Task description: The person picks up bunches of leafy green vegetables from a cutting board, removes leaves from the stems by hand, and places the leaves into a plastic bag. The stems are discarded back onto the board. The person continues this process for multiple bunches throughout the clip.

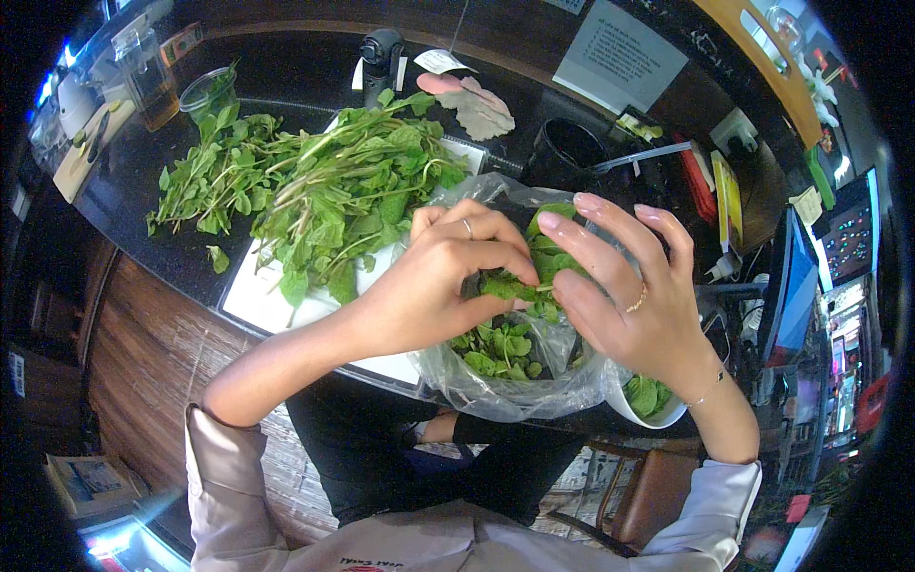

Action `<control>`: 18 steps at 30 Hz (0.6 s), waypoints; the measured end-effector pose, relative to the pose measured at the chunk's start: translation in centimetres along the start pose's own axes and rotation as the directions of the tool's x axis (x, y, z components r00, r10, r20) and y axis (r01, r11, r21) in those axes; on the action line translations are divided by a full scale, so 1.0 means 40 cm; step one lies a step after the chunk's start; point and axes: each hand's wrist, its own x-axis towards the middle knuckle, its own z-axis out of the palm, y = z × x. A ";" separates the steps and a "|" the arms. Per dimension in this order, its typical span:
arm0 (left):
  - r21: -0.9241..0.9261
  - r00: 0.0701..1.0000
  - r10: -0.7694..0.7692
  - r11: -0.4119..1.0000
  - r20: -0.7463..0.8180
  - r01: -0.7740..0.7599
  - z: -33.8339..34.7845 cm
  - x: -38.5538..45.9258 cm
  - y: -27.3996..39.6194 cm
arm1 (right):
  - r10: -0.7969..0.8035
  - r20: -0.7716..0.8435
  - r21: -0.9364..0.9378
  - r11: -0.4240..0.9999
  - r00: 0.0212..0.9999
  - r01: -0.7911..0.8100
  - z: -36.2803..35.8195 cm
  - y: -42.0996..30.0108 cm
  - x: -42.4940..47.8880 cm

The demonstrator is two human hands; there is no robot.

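Note:
My left hand (465, 272) pinches a leafy green herb sprig (511, 287), likely mint, between thumb and fingers. Close beside it, my right hand (629, 282) has its upper fingers spread, while its thumb and index finger are near the sprig's stem; whether they grip it is unclear. Both hands are above an open clear plastic bag (522, 397) with loose leaves (500, 350) inside. To the left, a large heap of leafy herb stems (357, 186) lies partly on a white board (286, 311). A white bowl (661, 422) of leaves sits under my right wrist.
Behind the bag stands a black cup (568, 146), with wrapped straws (647, 155) beside it. A clear plastic cup of herbs (209, 93), a bottle of amber liquid (154, 93) and a light cutting board (89, 154) are at the far left.

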 end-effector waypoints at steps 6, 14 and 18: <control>0.069 0.999 0.034 0.997 -0.026 -0.032 0.005 0.000 0.000 | 0.066 0.042 -0.063 0.996 0.997 -0.064 -0.028 -0.039 -0.014; 0.161 0.996 0.084 0.984 -0.022 -0.080 0.007 -0.005 -0.010 | 0.182 0.030 -0.111 0.978 0.983 -0.178 -0.108 0.001 -0.009; 0.168 0.996 0.090 0.982 -0.014 -0.086 0.009 -0.007 -0.013 | 0.453 0.064 -0.029 0.892 0.889 -0.452 -0.191 0.005 -0.045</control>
